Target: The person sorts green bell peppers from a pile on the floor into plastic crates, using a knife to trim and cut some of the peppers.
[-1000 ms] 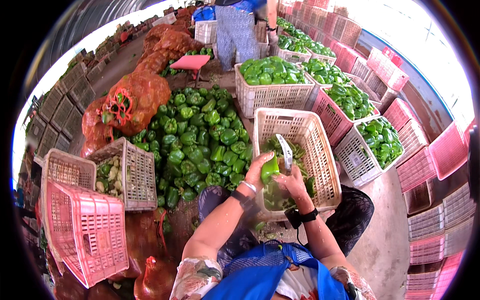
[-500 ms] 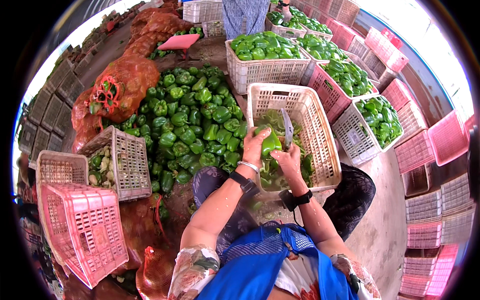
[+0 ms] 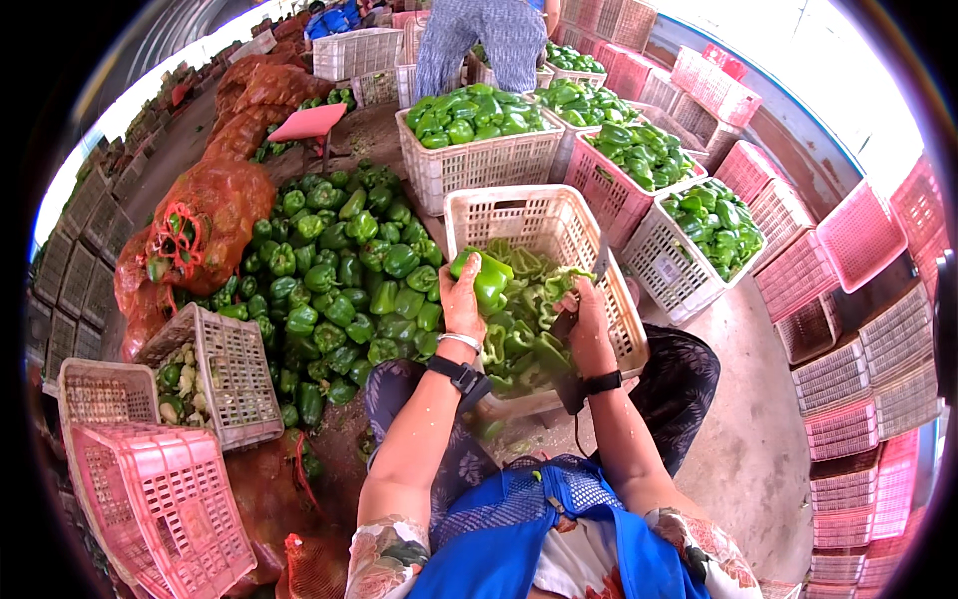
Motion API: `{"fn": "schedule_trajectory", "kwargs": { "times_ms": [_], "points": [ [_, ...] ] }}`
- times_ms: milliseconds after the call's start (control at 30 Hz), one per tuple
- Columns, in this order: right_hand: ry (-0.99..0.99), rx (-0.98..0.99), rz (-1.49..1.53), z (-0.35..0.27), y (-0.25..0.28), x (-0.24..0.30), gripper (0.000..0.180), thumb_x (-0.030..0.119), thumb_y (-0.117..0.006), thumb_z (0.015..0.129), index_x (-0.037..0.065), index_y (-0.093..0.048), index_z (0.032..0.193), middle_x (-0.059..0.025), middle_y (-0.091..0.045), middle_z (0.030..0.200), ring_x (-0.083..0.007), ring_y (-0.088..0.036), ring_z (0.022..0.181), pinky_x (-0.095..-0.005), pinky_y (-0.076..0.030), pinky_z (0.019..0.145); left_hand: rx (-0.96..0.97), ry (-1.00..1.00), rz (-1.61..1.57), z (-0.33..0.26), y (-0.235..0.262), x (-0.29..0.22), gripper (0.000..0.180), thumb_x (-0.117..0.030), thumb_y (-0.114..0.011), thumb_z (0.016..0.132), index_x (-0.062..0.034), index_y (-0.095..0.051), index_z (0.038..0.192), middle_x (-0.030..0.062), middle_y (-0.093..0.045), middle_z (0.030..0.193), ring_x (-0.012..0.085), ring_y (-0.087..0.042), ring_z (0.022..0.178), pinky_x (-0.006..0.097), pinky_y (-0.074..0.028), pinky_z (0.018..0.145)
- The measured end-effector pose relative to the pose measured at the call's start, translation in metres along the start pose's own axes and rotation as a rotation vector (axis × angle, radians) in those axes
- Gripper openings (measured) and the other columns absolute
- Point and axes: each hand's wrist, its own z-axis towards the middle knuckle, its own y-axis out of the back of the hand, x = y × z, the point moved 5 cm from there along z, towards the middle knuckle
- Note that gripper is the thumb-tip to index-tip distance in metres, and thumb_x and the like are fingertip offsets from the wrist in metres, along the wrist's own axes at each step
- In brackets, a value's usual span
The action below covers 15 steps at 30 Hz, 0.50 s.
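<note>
**Peppers Trimmed Over a White Crate**

Nearest, a blue apron (image 3: 539, 529) is worn by the seated person, and both forearms are stretched forward from it. The left hand (image 3: 462, 299) is closed around a green bell pepper (image 3: 486, 278), which is held up above the near left edge of the white crate (image 3: 469, 215), probably so that anything cut away drops inside. The pepper's long axis is tilted across the view, one end aimed to the far left, the other to the near right; which end bears the stem cannot be told. Just right of it, the right hand (image 3: 587, 324) is wrapped on a knife (image 3: 597, 268), whose blade is pointed away toward the far side, kept apart from the pepper. Cut pepper pieces (image 3: 529, 329) are heaped in the crate beneath both hands.

Left of the crate, a large pile of whole peppers (image 3: 339, 270) is spread on the floor within easy reach. Near left, a tipped pink crate (image 3: 160, 499) is seen. Farther off, filled crates of peppers (image 3: 479, 135) are lined up, and a red mesh sack (image 3: 200, 215) is slumped at the left.
</note>
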Motion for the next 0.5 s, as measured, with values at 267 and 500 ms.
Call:
{"fn": "schedule_trajectory", "kwargs": {
  "times_ms": [267,500],
  "points": [
    [-0.053,0.248,0.016,-0.024,-0.031,0.012,0.019,0.02,-0.06,0.093,0.004,-0.058,0.104,0.0001,-0.05,0.068,-0.0093,-0.044,0.053,-0.03,-0.042,0.055,0.519,-0.241,0.498,-0.025,-0.041,0.017,0.017,-0.01,-0.068,0.093,-0.001,-0.063,0.106,-0.0018,-0.062,0.095,0.0065,-0.057,0.085,0.022,-0.047,0.077],
    [0.164,0.143,-0.093,-0.038,-0.045,0.011,0.024,0.014,-0.062,0.089,0.0,-0.059,0.109,-0.0018,-0.054,0.071,-0.0099,-0.046,0.054,-0.029,-0.041,0.053,0.534,-0.496,0.87,-0.043,-0.043,0.008,0.016,-0.007,-0.065,0.093,-0.0003,-0.057,0.104,0.0032,-0.058,0.071,0.0066,-0.055,0.066,0.026,-0.046,0.059]
  ]
}}
